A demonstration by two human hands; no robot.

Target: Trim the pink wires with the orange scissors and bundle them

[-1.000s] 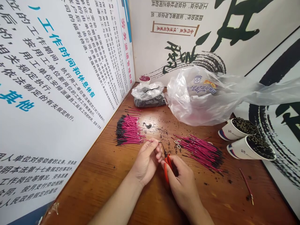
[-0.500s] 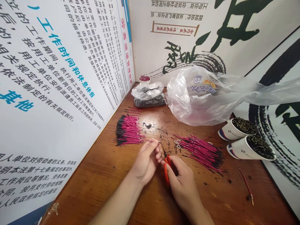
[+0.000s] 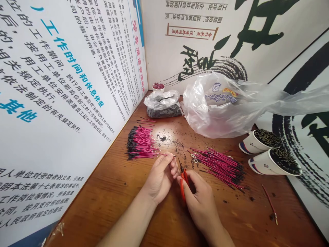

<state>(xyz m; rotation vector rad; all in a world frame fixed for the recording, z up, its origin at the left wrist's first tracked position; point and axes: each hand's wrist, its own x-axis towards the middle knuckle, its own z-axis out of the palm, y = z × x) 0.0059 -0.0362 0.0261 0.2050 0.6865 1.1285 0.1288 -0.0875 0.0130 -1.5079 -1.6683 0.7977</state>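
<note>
Printed panels (image 3: 51, 147) flank a wooden table (image 3: 110, 185). Above it, the left hand (image 3: 160, 175) pinches a pink wire (image 3: 174, 156), tip just beside the orange-handled scissors (image 3: 182, 190) gripped in the right hand (image 3: 199, 195); whether their blades are parted, I cannot tell. That wire should handle light and bendy, best held close behind its tip.

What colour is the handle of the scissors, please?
The scissors handle is orange-red, seen best in the head view.

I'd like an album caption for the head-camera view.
Left hand pinches a thin wire-like piece while the right hand holds orange-handled scissors above a wooden table.
</note>
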